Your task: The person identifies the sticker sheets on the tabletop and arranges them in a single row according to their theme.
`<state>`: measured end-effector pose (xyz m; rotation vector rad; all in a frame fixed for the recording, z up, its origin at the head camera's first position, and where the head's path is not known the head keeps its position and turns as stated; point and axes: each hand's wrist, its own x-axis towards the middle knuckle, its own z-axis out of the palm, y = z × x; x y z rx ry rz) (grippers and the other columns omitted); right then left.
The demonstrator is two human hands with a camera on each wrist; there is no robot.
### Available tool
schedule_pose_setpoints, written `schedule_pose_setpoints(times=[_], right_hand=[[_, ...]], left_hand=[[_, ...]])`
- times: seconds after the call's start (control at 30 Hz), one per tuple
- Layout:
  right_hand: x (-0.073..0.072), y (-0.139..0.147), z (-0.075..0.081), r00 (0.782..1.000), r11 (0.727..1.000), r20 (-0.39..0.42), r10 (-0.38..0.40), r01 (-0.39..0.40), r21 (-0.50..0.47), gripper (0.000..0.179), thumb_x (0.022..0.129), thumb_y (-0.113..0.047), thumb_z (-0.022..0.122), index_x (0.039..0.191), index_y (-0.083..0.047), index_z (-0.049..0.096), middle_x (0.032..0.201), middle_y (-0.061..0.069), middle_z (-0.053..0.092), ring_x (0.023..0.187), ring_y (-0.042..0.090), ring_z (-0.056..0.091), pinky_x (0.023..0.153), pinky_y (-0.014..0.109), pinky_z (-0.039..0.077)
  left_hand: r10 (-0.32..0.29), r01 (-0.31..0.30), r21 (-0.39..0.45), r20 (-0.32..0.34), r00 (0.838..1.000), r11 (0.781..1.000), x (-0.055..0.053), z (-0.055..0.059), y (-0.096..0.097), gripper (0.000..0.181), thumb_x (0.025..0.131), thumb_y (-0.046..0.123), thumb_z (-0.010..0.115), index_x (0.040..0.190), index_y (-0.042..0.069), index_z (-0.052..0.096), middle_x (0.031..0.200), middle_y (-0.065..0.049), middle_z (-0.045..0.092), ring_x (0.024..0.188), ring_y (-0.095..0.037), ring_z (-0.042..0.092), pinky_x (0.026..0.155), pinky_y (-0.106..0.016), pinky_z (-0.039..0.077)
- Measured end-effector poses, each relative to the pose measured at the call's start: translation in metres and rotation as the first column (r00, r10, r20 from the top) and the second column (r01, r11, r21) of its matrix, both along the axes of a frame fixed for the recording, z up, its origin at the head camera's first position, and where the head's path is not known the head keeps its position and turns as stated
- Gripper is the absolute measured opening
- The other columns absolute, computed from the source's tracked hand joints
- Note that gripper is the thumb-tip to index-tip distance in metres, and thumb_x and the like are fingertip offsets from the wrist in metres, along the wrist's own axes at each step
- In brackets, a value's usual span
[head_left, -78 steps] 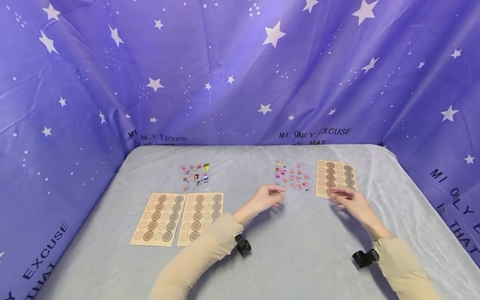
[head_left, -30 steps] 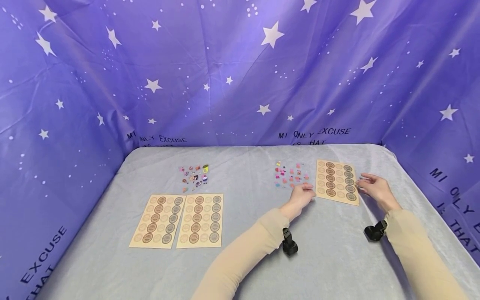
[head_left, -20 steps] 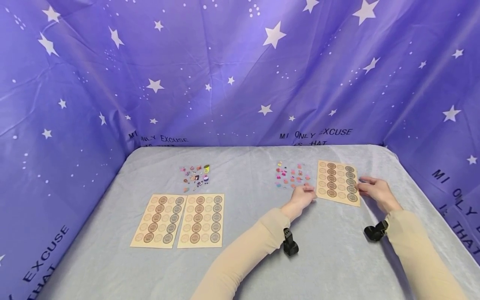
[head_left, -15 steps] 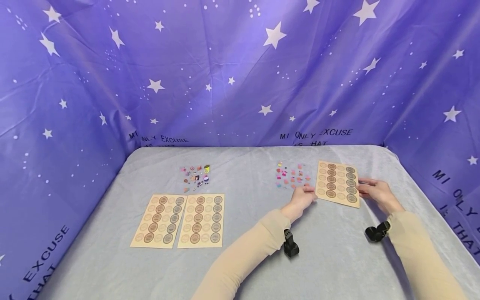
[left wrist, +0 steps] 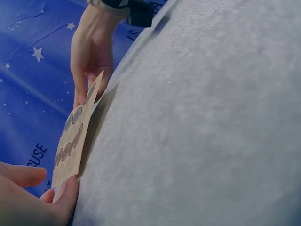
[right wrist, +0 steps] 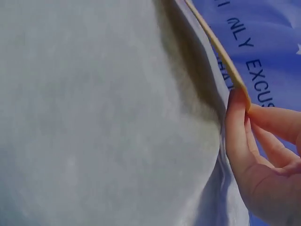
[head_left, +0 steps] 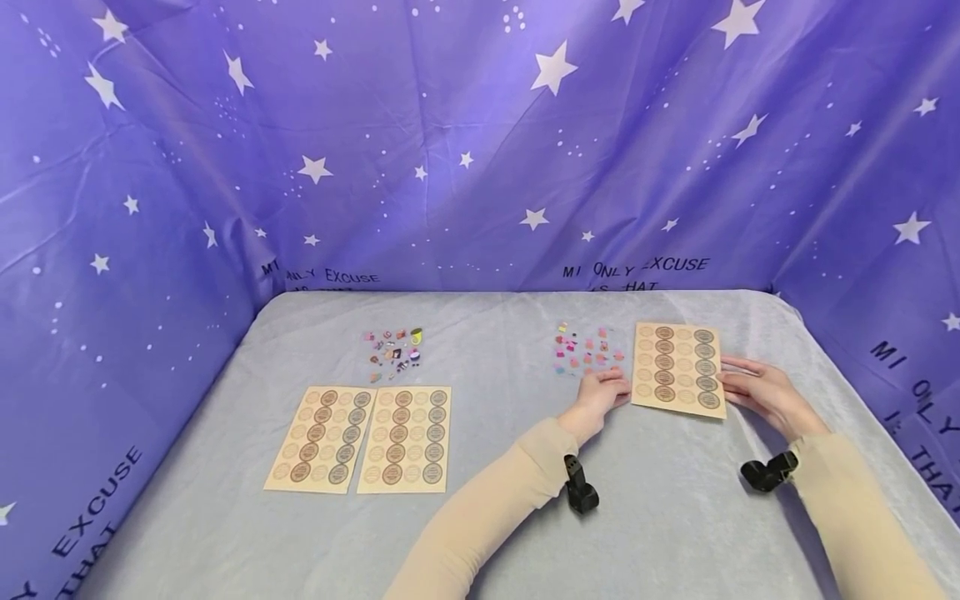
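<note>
A tan sticker sheet (head_left: 678,371) printed with rows of round seals is tilted up off the table at the right, its shadow beneath it in both wrist views. My right hand (head_left: 768,396) pinches its right edge between thumb and fingers; the right wrist view shows the sheet edge-on in that pinch (right wrist: 265,155). On the opposite side, my left hand (head_left: 600,396) holds the left edge near the bottom corner. The left wrist view has its thumb (left wrist: 69,190) against the sheet's end, partly hiding the grip.
Two similar sticker sheets (head_left: 320,437) lie side by side at the left. Behind them is a clear sheet of small colourful stickers (head_left: 393,354). Another such sheet, with pink stickers (head_left: 587,350), lies beside my left hand. Purple star-printed curtains (head_left: 450,167) surround the grey cloth-covered table (head_left: 517,533).
Both hands moved right to the sides of the right-hand sticker sheet and took hold of its edges. Its near side has since risen and turned slightly towards me.
</note>
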<state>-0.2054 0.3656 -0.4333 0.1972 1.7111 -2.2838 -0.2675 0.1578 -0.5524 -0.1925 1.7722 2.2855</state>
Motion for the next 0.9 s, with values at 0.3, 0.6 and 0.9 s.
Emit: schedule_pose_setpoints(times=[0.3, 0.6, 0.9], right_hand=[[0.003, -0.013, 0.003, 0.997, 0.991, -0.042, 0.070, -0.074, -0.109, 0.037, 0.085, 0.012, 0.046, 0.090, -0.017, 0.068, 0.083, 0.008, 0.068, 0.078, 0.017, 0.064, 0.070, 0.027, 0.053], [0.010, -0.026, 0.003, 0.997, 0.982, -0.059, 0.057, -0.067, -0.175, 0.037, 0.084, 0.014, 0.045, 0.090, -0.015, 0.067, 0.081, 0.010, 0.067, 0.077, 0.018, 0.065, 0.070, 0.028, 0.053], [0.018, -0.050, 0.009, 0.992, 0.995, -0.119, 0.044, -0.055, -0.084, 0.034, 0.083, 0.011, 0.050, 0.091, -0.017, 0.066, 0.082, 0.006, 0.068, 0.077, 0.016, 0.064, 0.069, 0.026, 0.053]], left_hand=[[0.024, -0.027, 0.023, 0.132, 0.991, 0.999, 0.050, 0.101, -0.032, 0.034, 0.073, -0.018, 0.054, 0.104, -0.005, 0.061, 0.092, -0.016, 0.064, 0.084, -0.023, 0.062, 0.072, -0.032, 0.053], [0.050, -0.050, -0.003, 0.118, 0.992, 0.999, 0.054, 0.106, -0.045, 0.035, 0.071, -0.016, 0.057, 0.100, 0.002, 0.065, 0.083, -0.009, 0.065, 0.068, -0.013, 0.060, 0.064, -0.027, 0.053], [0.006, -0.005, -0.005, 0.091, 0.996, 1.000, 0.060, 0.118, -0.076, 0.035, 0.073, -0.013, 0.058, 0.103, 0.002, 0.064, 0.085, -0.011, 0.066, 0.071, -0.016, 0.063, 0.065, -0.028, 0.054]])
